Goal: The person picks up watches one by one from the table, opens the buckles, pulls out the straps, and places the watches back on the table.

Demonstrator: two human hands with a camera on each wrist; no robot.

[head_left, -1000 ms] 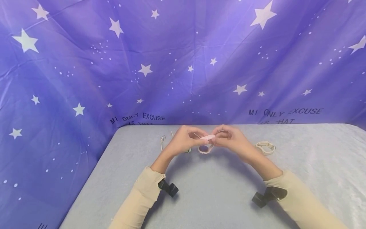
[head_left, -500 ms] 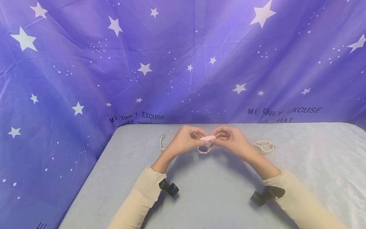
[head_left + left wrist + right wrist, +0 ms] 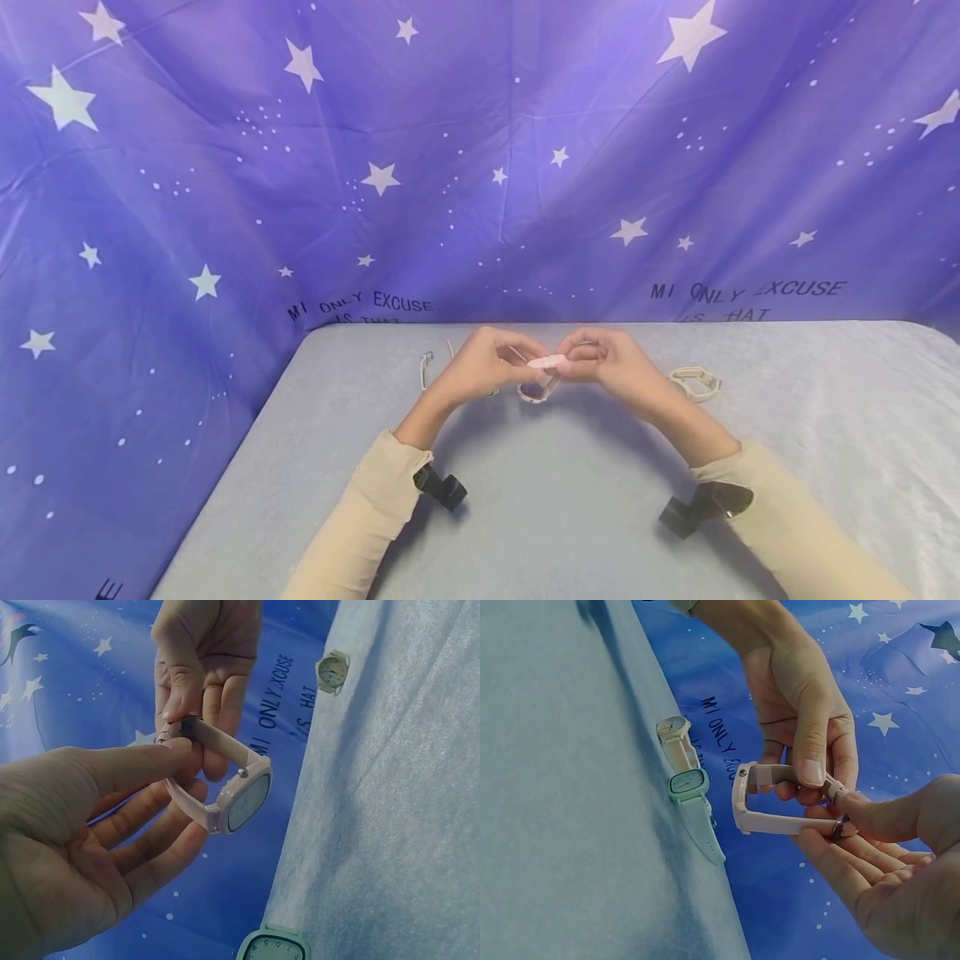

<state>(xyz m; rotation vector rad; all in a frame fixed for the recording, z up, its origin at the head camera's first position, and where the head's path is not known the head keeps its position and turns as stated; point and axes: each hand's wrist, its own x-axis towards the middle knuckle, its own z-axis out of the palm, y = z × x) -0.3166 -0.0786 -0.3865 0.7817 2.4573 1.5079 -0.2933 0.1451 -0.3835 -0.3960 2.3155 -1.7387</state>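
Observation:
A pale pink wristwatch (image 3: 250, 801) hangs in the air above the table, its strap bent into a loop. My left hand (image 3: 483, 367) pinches the strap near the buckle between thumb and fingers. From the other side, my right hand (image 3: 606, 367) pinches the strap at the same end, its thumb close to the left one. In the right wrist view the metal buckle (image 3: 838, 828) shows at the fingertips, partly covered. Fingers hide whether the strap is fastened. The watch's square face hangs below both hands in the head view.
A mint green watch (image 3: 688, 781) and a cream watch (image 3: 673, 729) lie on the grey cloth-covered table (image 3: 555, 517) toward its far edge, on the left. Another cream watch (image 3: 697, 383) lies right of my right hand. A purple star-printed curtain (image 3: 480, 125) hangs behind.
Both hands stay nearly in place and keep hold of the pink wristwatch. Its strap tilts slightly between the fingers, and the hanging face shifts a little.

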